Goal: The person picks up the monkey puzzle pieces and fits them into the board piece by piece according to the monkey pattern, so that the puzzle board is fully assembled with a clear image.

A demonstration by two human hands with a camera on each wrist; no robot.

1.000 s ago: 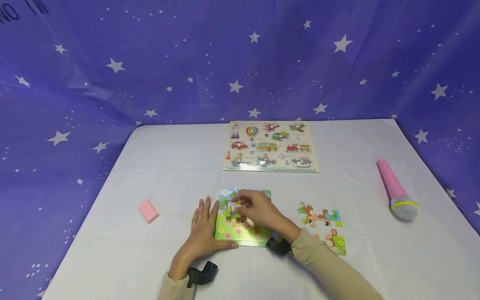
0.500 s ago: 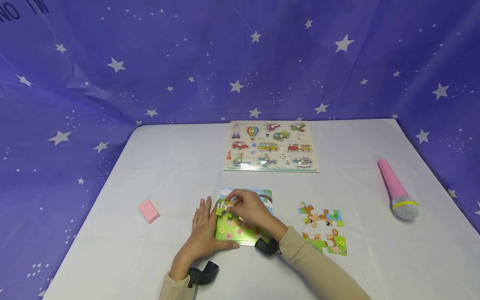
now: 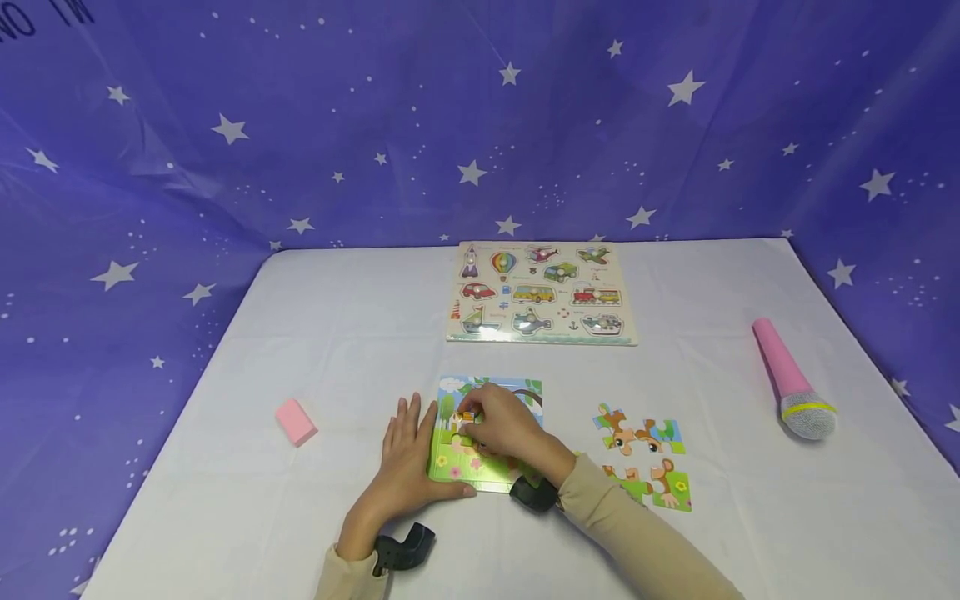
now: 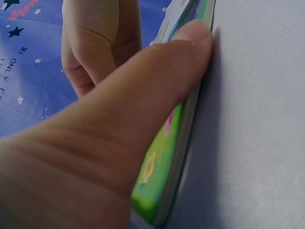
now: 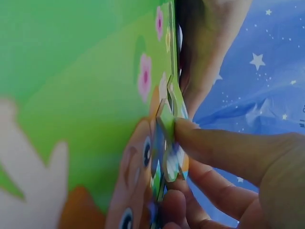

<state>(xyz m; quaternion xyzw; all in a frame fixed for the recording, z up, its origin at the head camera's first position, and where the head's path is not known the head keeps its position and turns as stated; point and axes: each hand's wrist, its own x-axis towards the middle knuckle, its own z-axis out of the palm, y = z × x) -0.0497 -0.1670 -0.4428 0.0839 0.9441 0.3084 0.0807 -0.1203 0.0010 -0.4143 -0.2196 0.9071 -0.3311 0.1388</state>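
Note:
A square puzzle board (image 3: pixel 491 482) with a green meadow, flowers and a blue sky lies at the front middle of the table. My left hand (image 3: pixel 408 467) lies along its left side with straight fingers. In the left wrist view its thumb (image 4: pixel 190 40) rests on the board's near edge. Over the board's left half, my right hand (image 3: pixel 506 425) pinches a jigsaw piece (image 3: pixel 463 418) between thumb and fingers. The right wrist view shows this jigsaw piece (image 5: pixel 171 164) tilted close to the board's picture; whether it touches is unclear. The right hand hides much of the board's middle.
Several loose jigsaw pieces (image 3: pixel 673 490) with parts of a brown animal lie right of the board. Behind it is a vehicle peg puzzle (image 3: pixel 542 293). A pink block (image 3: pixel 297 422) sits at the left, and a pink toy microphone (image 3: pixel 787 367) at the right.
My right hand shifted left with the jigsaw piece to the board's left edge, then came slightly back right, and the piece has turned. My left hand has stayed in place.

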